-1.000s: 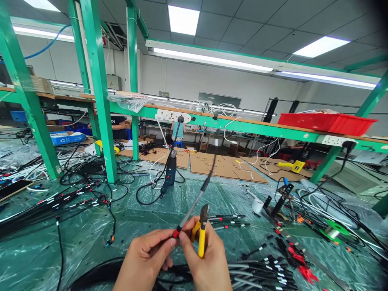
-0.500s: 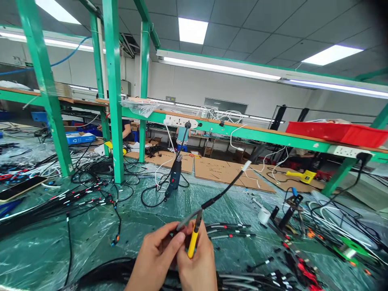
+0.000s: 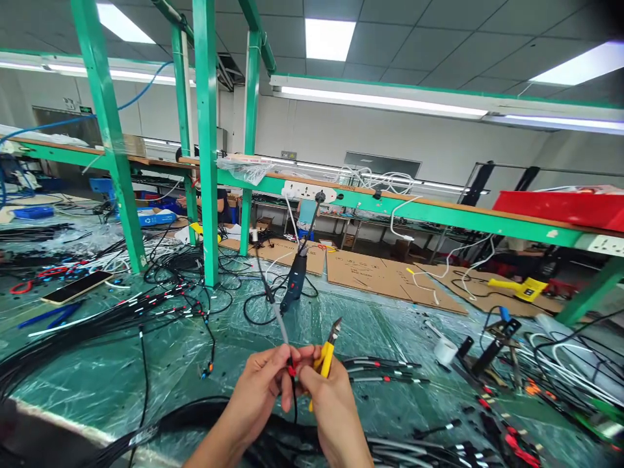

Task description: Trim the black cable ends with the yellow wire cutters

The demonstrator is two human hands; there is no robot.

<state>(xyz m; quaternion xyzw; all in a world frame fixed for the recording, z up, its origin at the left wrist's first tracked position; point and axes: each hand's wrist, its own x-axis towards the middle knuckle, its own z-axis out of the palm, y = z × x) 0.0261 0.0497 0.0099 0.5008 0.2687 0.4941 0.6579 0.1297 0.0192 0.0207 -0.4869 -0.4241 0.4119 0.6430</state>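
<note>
Between my two hands runs a black-and-grey cable (image 3: 279,320), its upper length rising to a white tip and a black tail hanging below my fingers. My left hand (image 3: 263,380) is closed, pinching the cable beside a small red piece (image 3: 291,368). In my right hand (image 3: 324,387) are yellow-handled cutting pliers (image 3: 327,357), jaws pointing up and away from the cable. Its fingertips also touch the cable by the red piece. Under my wrists lies a thick bundle of black cables (image 3: 195,416).
Many cables with coloured tags (image 3: 166,305) cover the left of the bench, near a phone (image 3: 78,287) and green posts (image 3: 209,162). A dark heat gun (image 3: 296,283) hangs ahead. At right are a white roll (image 3: 444,351), a black fixture (image 3: 492,344) and a yellow tool (image 3: 524,288).
The cable has swung from leaning right to leaning left, and the red piece now shows at my fingers. The pliers' jaws have come away from the cable. My view has turned slightly left.
</note>
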